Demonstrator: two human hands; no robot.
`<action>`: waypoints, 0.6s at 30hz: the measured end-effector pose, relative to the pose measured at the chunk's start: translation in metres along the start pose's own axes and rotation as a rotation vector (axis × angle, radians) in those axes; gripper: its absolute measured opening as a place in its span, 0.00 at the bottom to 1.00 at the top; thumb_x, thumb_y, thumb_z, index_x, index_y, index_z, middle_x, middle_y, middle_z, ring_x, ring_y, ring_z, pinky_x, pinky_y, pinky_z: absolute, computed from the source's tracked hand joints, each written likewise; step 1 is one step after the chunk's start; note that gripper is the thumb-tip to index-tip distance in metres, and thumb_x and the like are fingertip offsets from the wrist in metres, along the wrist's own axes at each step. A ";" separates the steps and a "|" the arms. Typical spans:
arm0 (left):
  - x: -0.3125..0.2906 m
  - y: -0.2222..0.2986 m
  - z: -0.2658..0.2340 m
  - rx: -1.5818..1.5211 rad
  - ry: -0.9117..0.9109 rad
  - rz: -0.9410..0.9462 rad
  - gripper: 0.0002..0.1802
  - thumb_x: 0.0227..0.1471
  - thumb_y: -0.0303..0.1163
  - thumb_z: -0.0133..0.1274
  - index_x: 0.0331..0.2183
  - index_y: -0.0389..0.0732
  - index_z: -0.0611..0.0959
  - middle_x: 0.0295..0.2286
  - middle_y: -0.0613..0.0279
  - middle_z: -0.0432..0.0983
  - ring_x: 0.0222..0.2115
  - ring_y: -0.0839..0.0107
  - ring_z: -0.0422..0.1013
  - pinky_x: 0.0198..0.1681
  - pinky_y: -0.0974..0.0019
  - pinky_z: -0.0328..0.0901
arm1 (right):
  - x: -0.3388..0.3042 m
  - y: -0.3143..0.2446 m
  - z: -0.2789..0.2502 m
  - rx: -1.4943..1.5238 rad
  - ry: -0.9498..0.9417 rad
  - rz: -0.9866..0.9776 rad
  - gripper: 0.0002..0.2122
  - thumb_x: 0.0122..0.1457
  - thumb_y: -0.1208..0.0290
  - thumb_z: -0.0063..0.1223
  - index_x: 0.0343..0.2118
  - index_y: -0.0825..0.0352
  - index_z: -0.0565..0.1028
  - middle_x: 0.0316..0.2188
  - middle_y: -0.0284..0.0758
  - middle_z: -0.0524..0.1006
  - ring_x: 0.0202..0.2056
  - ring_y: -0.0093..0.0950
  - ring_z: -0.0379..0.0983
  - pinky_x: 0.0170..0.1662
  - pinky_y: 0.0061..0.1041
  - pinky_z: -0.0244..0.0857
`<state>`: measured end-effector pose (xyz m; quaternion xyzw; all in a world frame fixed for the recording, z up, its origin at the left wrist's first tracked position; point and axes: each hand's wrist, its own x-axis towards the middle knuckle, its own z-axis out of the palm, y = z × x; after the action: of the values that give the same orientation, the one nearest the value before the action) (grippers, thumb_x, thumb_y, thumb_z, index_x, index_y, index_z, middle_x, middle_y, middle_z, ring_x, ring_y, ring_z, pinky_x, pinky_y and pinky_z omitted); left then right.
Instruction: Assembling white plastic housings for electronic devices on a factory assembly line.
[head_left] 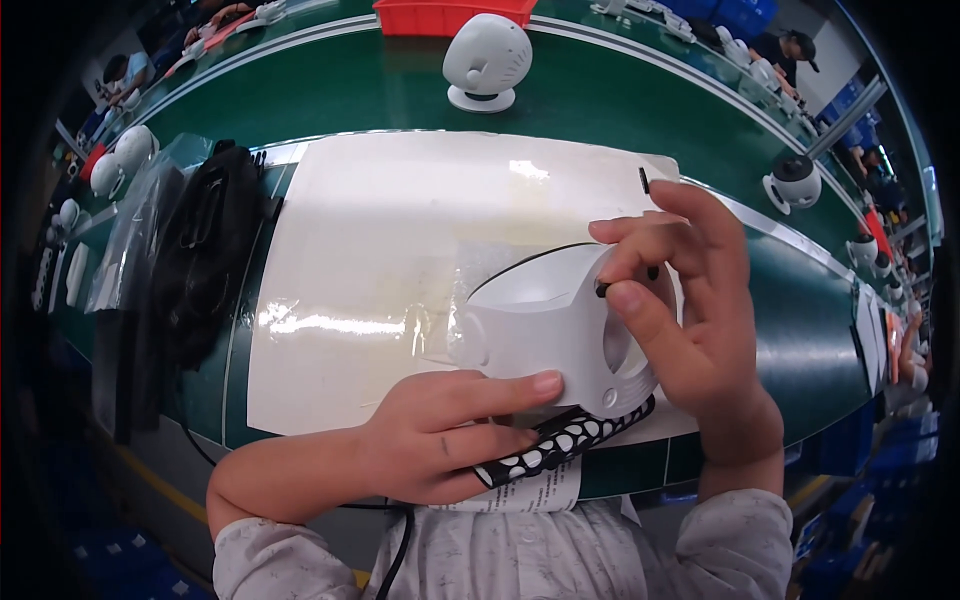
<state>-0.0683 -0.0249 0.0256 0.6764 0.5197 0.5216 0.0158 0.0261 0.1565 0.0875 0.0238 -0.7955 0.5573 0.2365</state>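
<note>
A white rounded plastic housing (535,325) with an oval opening lies tilted in front of me, over the near right part of a pale work mat. My left hand (445,425) steadies its near side, index finger stretched along the shell. The other fingers of that hand lie over a black strip with white dots (570,443), partly under the housing. At the housing's right side, my right hand (690,290) pinches a small black piece (602,290) between thumb and index finger; its other fingers are raised. Whether that piece touches the housing I cannot tell.
A similar white device on a round base (485,65) stands on the green belt (360,85), near a red bin (450,15). Left of the mat (340,220) lie a black bag (210,240) and clear plastic bags (140,240). Another device (795,182) stands right; people work farther off.
</note>
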 end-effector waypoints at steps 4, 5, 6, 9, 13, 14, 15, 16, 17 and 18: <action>-0.002 0.001 -0.004 -0.004 -0.003 -0.004 0.08 0.35 0.25 0.52 0.25 0.37 0.77 0.45 0.52 0.65 0.24 0.67 0.69 0.24 0.71 0.64 | 0.000 -0.006 -0.008 -0.301 -0.087 -0.121 0.19 0.47 0.83 0.43 0.45 0.68 0.61 0.31 0.37 0.70 0.41 0.30 0.68 0.48 0.29 0.55; -0.003 0.001 -0.004 0.006 0.017 -0.009 0.08 0.35 0.26 0.52 0.25 0.37 0.76 0.45 0.52 0.65 0.24 0.67 0.69 0.24 0.71 0.64 | 0.001 -0.008 -0.008 -0.365 -0.104 -0.151 0.17 0.46 0.83 0.45 0.42 0.69 0.64 0.32 0.39 0.71 0.41 0.32 0.69 0.48 0.30 0.55; -0.003 0.002 -0.004 0.017 0.038 -0.013 0.08 0.35 0.26 0.52 0.25 0.37 0.76 0.45 0.52 0.65 0.25 0.67 0.70 0.25 0.70 0.65 | 0.002 -0.011 -0.009 -0.430 -0.122 -0.183 0.15 0.45 0.83 0.46 0.39 0.69 0.67 0.34 0.41 0.72 0.40 0.33 0.70 0.48 0.32 0.55; -0.002 0.005 -0.010 0.007 -0.008 -0.041 0.08 0.35 0.26 0.52 0.25 0.37 0.76 0.45 0.53 0.65 0.26 0.66 0.70 0.26 0.70 0.65 | 0.002 -0.022 -0.015 -0.679 -0.247 -0.258 0.14 0.45 0.81 0.48 0.38 0.69 0.68 0.37 0.43 0.72 0.44 0.35 0.67 0.51 0.34 0.52; 0.001 0.009 -0.016 -0.004 -0.062 -0.088 0.09 0.35 0.26 0.52 0.25 0.37 0.76 0.45 0.53 0.65 0.28 0.64 0.70 0.28 0.70 0.66 | -0.005 -0.024 -0.013 -0.909 -0.227 -0.261 0.09 0.47 0.78 0.49 0.33 0.67 0.69 0.43 0.44 0.68 0.49 0.40 0.61 0.54 0.37 0.47; 0.001 0.009 -0.017 -0.007 -0.060 -0.089 0.09 0.35 0.26 0.52 0.25 0.37 0.76 0.45 0.53 0.65 0.28 0.64 0.70 0.28 0.70 0.66 | -0.010 -0.012 -0.016 -0.735 -0.132 -0.292 0.08 0.46 0.78 0.50 0.31 0.65 0.70 0.45 0.42 0.66 0.52 0.42 0.56 0.52 0.36 0.49; 0.001 0.008 -0.016 -0.009 -0.036 -0.086 0.09 0.34 0.25 0.52 0.25 0.37 0.76 0.45 0.53 0.65 0.29 0.64 0.70 0.29 0.70 0.66 | -0.013 -0.006 -0.017 -0.559 -0.040 -0.318 0.07 0.45 0.78 0.51 0.30 0.63 0.70 0.47 0.41 0.64 0.54 0.45 0.51 0.50 0.35 0.51; 0.001 0.008 -0.015 -0.011 -0.013 -0.083 0.09 0.34 0.25 0.53 0.25 0.37 0.76 0.45 0.53 0.65 0.29 0.64 0.70 0.29 0.69 0.66 | -0.015 -0.005 -0.017 -0.560 -0.041 -0.312 0.07 0.45 0.78 0.51 0.30 0.63 0.70 0.47 0.41 0.64 0.54 0.45 0.51 0.50 0.35 0.51; 0.002 0.009 -0.016 -0.026 -0.019 -0.099 0.09 0.33 0.24 0.53 0.25 0.37 0.76 0.44 0.53 0.65 0.31 0.64 0.70 0.30 0.69 0.66 | -0.017 -0.006 -0.015 -0.457 -0.120 -0.204 0.05 0.46 0.77 0.51 0.28 0.64 0.70 0.50 0.42 0.61 0.55 0.45 0.47 0.50 0.34 0.51; 0.001 0.007 -0.016 -0.032 -0.023 -0.102 0.09 0.33 0.24 0.53 0.25 0.37 0.76 0.44 0.53 0.65 0.31 0.64 0.70 0.30 0.69 0.66 | -0.019 -0.006 -0.012 -0.350 -0.194 -0.096 0.04 0.47 0.77 0.50 0.26 0.64 0.69 0.52 0.43 0.57 0.57 0.46 0.43 0.50 0.34 0.50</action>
<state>-0.0753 -0.0358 0.0381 0.6547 0.5448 0.5207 0.0589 0.0486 0.1607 0.0883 0.0738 -0.8973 0.3937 0.1854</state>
